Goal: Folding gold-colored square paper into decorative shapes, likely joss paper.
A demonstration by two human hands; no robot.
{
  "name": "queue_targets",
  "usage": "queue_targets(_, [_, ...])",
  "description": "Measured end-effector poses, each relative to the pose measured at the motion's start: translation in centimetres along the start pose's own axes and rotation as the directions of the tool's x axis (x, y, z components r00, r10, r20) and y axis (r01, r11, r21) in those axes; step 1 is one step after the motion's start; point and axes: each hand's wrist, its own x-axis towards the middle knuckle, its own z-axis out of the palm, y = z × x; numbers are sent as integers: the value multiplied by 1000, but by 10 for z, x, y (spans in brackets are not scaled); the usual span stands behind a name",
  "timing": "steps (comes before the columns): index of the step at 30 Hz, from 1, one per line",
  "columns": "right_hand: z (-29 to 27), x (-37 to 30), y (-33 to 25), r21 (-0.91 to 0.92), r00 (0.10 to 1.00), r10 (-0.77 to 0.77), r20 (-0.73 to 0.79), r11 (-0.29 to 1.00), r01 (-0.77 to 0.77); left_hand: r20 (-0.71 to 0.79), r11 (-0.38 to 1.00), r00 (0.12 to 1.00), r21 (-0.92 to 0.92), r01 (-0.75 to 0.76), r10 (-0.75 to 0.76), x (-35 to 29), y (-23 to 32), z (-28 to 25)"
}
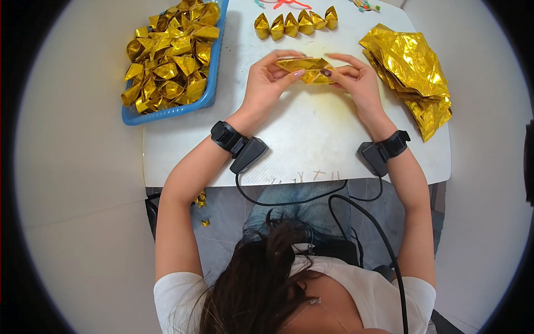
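Blue basket point(213, 78) holds heaped gold pieces point(172, 61); hands point(265, 83) pinch folded foil point(312, 68).

Bright, diffuse illumination; specular glare on gold foil sheets point(410, 62) at 2 o'clock; soft shadow beside blue basket point(167, 115) at 11 o'clock; black fisheye vignetting at 3 and 9.

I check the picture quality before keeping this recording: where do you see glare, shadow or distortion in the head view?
In the head view: bright glare on the stacked gold sheets, smaller glints on the held gold piece; soft shadow on the table beside the blue basket; black, rounded corners from the fisheye lens.
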Motion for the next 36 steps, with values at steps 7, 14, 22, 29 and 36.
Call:
queue_targets(7, [-7, 5, 7, -38, 975, -223, 11, 974, 223, 11, 979, 984, 99, -177, 176, 4, -4, -4])
queue_targets(14, [-4, 4, -2, 11, 973, -158, 169, 987, 158, -17, 999, 1000, 37, 0, 0, 3, -8, -9])
queue_targets(22, [-4, 2, -7, 131, 997, -45, 56, 991, 37, 83, 985, 996, -167, 52, -38, -1, 6, 0])
queue_targets(29, [-13, 8, 5, 10, 984, -145, 107, 989, 145, 64, 990, 992, 84, -112, 106, 7, -7, -6])
queue_targets(36, [-11, 7, 3, -5, 981, -146, 128, 989, 148, -25, 998, 999, 57, 27, -25, 2, -2, -1])
